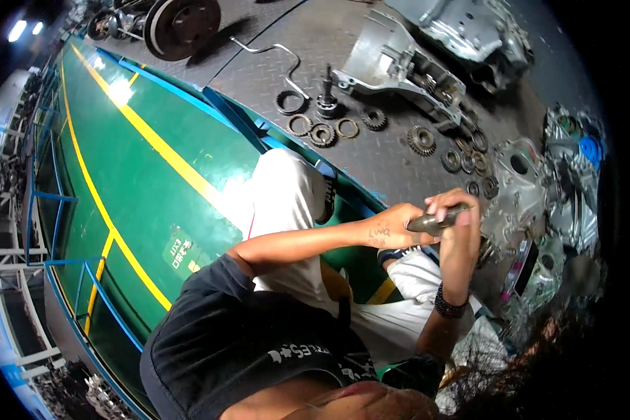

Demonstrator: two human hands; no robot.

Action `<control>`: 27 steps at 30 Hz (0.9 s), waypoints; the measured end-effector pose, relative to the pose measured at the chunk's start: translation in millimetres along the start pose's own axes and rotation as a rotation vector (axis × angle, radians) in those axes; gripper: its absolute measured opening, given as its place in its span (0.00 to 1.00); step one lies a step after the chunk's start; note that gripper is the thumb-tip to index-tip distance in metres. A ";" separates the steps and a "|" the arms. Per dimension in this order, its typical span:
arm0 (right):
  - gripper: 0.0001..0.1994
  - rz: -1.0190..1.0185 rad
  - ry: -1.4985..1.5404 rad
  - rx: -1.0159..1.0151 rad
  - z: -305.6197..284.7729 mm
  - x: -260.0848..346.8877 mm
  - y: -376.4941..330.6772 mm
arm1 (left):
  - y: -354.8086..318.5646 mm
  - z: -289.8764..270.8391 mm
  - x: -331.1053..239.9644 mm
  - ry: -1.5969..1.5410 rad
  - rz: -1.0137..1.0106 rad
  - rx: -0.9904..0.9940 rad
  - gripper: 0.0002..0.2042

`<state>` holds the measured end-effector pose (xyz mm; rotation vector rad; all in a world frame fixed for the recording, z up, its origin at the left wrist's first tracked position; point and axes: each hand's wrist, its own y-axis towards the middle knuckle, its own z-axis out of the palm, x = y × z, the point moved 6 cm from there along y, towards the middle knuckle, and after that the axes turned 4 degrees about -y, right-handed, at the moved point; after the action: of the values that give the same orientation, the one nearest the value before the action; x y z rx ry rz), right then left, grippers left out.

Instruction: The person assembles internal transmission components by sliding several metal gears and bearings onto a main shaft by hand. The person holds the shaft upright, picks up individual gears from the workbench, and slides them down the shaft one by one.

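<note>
A short, dark, rounded metal shaft point(437, 221) is held up in front of me, between both hands. My left hand point(393, 227) is closed round its left end, with ink marks on the back of the hand. Fingers of my right hand point(460, 215), bracelet at the wrist, wrap the other end and cover part of it. Beyond my hands, on the metal workbench point(392, 164), lie a toothed gear point(421, 141), a smaller gear point(374, 119), several rings, and an upright splined shaft point(327, 98).
An opened gearbox housing point(399, 63) stands at the far side, with a larger casting point(462, 35) behind it. More castings point(518, 182) crowd the right. A bent rod point(276, 50) and a brake drum point(182, 28) lie far left. Blue rails point(231, 115) edge the workbench above a green floor point(147, 182).
</note>
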<state>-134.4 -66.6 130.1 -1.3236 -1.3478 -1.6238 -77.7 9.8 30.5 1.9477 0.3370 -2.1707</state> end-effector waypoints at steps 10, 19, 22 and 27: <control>0.15 0.206 -0.421 0.224 57.3 -37.0 48.6 | -25.2 -48.9 33.9 -0.364 0.202 -0.138 0.17; 0.16 0.429 -0.418 0.165 68.3 -147.1 114.2 | -67.2 -75.0 7.0 -0.460 0.122 0.242 0.17; 0.13 0.463 -0.364 0.132 88.3 -161.2 113.4 | -70.0 -84.9 -2.7 -0.408 0.190 0.216 0.15; 0.14 -0.056 -0.762 0.405 147.9 -138.8 119.1 | -71.5 -89.7 3.4 -0.484 0.246 0.173 0.14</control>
<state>57.7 25.6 30.5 -1.7169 -2.0266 -0.7977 -14.6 105.2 20.2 1.3731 -0.1657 -2.4604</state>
